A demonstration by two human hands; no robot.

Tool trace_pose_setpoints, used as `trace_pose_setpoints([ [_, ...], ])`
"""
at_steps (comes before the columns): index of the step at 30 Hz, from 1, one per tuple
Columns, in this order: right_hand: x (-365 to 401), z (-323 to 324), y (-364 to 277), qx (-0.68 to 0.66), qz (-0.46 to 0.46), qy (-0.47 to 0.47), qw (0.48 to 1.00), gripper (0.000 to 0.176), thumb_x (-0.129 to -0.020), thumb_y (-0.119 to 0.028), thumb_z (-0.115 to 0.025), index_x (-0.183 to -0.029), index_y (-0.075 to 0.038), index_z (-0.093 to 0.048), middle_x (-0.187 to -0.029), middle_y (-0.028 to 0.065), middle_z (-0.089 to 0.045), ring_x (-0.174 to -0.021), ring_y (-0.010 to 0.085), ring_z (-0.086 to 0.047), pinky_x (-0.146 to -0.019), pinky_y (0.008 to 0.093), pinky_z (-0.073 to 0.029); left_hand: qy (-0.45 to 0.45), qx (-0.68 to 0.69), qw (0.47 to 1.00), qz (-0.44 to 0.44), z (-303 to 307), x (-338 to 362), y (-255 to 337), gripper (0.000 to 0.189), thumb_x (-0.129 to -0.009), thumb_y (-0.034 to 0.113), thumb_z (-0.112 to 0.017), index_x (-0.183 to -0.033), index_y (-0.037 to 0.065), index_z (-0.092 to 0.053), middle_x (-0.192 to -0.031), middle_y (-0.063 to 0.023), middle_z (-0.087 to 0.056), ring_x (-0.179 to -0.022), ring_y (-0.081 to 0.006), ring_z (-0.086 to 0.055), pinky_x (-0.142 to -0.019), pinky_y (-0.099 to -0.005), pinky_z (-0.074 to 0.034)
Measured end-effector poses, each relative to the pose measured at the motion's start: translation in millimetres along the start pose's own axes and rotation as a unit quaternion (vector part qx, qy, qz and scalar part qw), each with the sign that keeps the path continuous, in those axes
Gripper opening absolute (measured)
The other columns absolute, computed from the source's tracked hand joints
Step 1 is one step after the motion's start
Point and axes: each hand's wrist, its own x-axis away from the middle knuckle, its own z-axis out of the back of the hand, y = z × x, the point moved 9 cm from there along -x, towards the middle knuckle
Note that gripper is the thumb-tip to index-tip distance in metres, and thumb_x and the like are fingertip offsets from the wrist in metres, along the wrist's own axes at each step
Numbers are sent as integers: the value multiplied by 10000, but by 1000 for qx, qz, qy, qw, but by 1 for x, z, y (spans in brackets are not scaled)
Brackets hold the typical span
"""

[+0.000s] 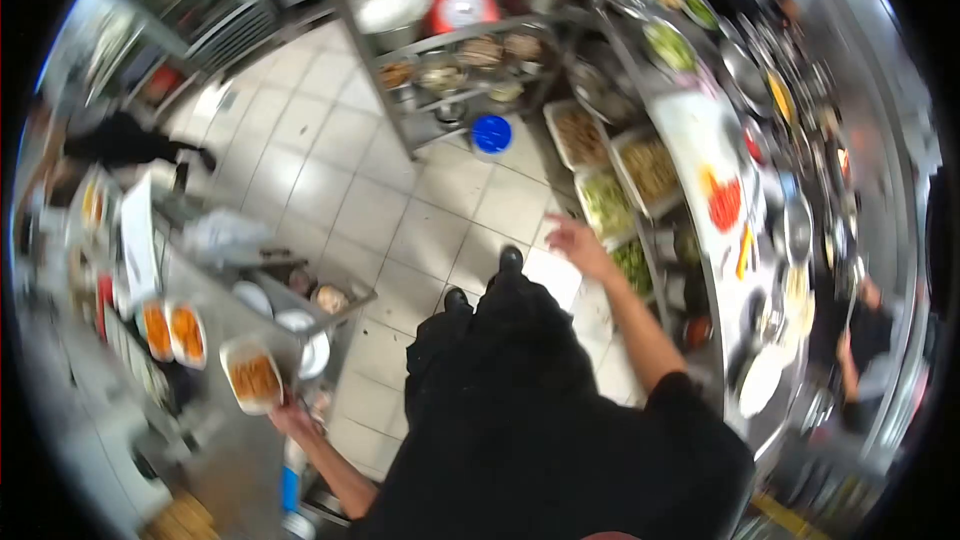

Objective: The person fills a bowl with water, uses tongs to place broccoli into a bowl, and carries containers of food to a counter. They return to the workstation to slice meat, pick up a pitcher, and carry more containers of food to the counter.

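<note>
My left hand (292,416) grips the near edge of a white rectangular container (231,355), over the metal counter at the left. Orange-brown pieces of food (255,378) fill much of it. Beyond it on the same counter sit two white trays holding bright orange food (171,331). My right hand (577,245) hangs in the air over the tiled floor with its fingers apart and nothing in it. Nearest to that hand are the shelf containers of chopped green vegetables (607,204) and leafy greens (632,268).
White plates (314,354) lie on a shelf below the left counter. A blue-lidded tub (491,134) stands on the floor by a metal rack. Along the right counter is a white board with chopped red food (725,206). Another person (868,345) works at the far right.
</note>
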Motion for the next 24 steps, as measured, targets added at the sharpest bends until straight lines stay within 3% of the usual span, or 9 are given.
trace_pose_setpoints([
  [9, -29, 284, 43, 162, -67, 345, 922, 333, -767, -51, -584, -1100, -34, -598, -912, 160, -647, -799, 235, -632, -712, 318, -489, 12, 96, 995, -38, -73, -28, 12, 455, -943, 194, -381, -1272, -118, -342, -1295, -225, -426, -1199, -293, -401, -1052, -390, -325],
  [11, -37, 337, 54, 299, -32, 440, 846, 322, -756, -53, -573, -1076, -22, -597, -987, 185, -625, -917, 329, -600, -799, 374, -481, 44, 113, 991, 52, -121, -13, -11, 499, -949, 276, -355, -1276, -101, -351, -1299, -224, -430, -1204, -275, -409, -1024, -388, -333],
  [14, -57, 378, 77, 373, -66, 476, 793, 244, -765, -71, -556, -994, -2, -605, -1049, 205, -597, -1006, 393, -537, -876, 419, -447, -201, 114, 933, 276, -266, 46, -90, 458, -939, 285, -394, -1267, -34, -401, -1268, -205, -473, -1102, -282, -505, -864, -348, -449],
  [16, -81, 380, 86, 399, -85, 425, 808, 241, -748, -91, -537, -954, 16, -601, -1029, 203, -602, -1017, 373, -528, -898, 399, -418, -361, 54, 884, 293, -356, 94, -140, 428, -930, 300, -416, -1316, 117, -392, -1295, -179, -457, -1162, -325, -469, -919, -400, -419],
  [17, -94, 364, 88, 428, -102, 362, 822, 247, -730, -110, -517, -913, 35, -597, -1009, 201, -607, -1028, 353, -519, -921, 379, -388, -326, -87, 904, 263, -388, 125, -155, 469, -921, 346, -416, -1339, 139, -362, -1328, -172, -432, -1187, -326, -453, -973, -449, -359],
  [19, -93, 332, 54, 271, 22, 430, 861, 107, -645, 20, -513, -724, 22, -586, -979, 202, -610, -918, 364, -559, -801, 419, -454, -424, -237, 841, 238, -443, 181, -180, 503, -930, 384, -376, -1367, 142, -323, -1349, -151, -419, -1197, -309, -449, -980, -474, -331],
  [22, -91, 273, 40, 132, -16, 329, 935, 126, -709, 54, -540, -814, 6, -589, -968, 169, -624, -806, 363, -597, -702, 395, -491, -519, -317, 752, 252, -439, 193, -258, 458, -953, 312, -388, -1352, 92, -337, -1317, -125, -444, -1160, -240, -484, -970, -390, -373],
  [23, -79, 257, 27, 81, 46, 351, 932, 144, -775, -7, -549, -905, -18, -611, -957, 150, -631, -803, 348, -603, -702, 389, -490, -590, -205, 661, 416, -379, 117, -358, 564, -952, 424, -353, -1353, 31, -302, -1279, -148, -461, -1153, -261, -467, -973, -335, -369],
  [24, -71, 244, 22, 24, -37, 276, 960, 171, -833, -99, -554, -984, -52, -618, -954, 139, -635, -821, 341, -604, -712, 377, -492, -555, -331, 688, 331, -386, 133, -343, 556, -953, 422, -353, -1349, 33, -312, -1271, -143, -467, -1146, -255, -470, -969, -333, -371],
])
